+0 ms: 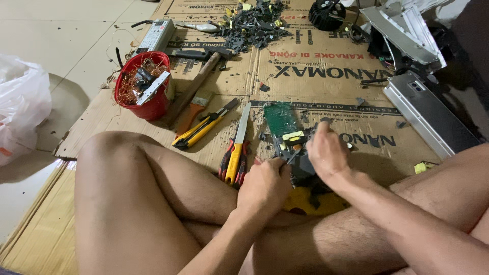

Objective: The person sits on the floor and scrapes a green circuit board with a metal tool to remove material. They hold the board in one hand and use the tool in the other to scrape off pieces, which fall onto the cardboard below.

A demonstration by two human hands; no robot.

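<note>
- The person's bare crossed legs (153, 203) fill the near edge; they sit on flattened cardboard (326, 71) spread over a pale tiled floor (61, 30).
- The left hand (265, 186) is closed in a fist around a thin dark tool whose tip touches the board; what kind of tool it is cannot be told.
- The right hand (326, 153) curls over the near end of a green circuit board (282, 122), fingers pinching it.
- The circuit board's long axis runs away from the person, far end tilted slightly left.
- Just left lie a saw-blade knife with a red and yellow handle (235, 153), a yellow utility knife (204, 127), a paintbrush (193, 109) and a hammer (196, 84).
- A red bucket (147, 104) holds tangled copper wire and a metal strip.
- Farther off: a heap of dark scrap parts (254, 23), and silver metal casings (428, 117) at the right.
</note>
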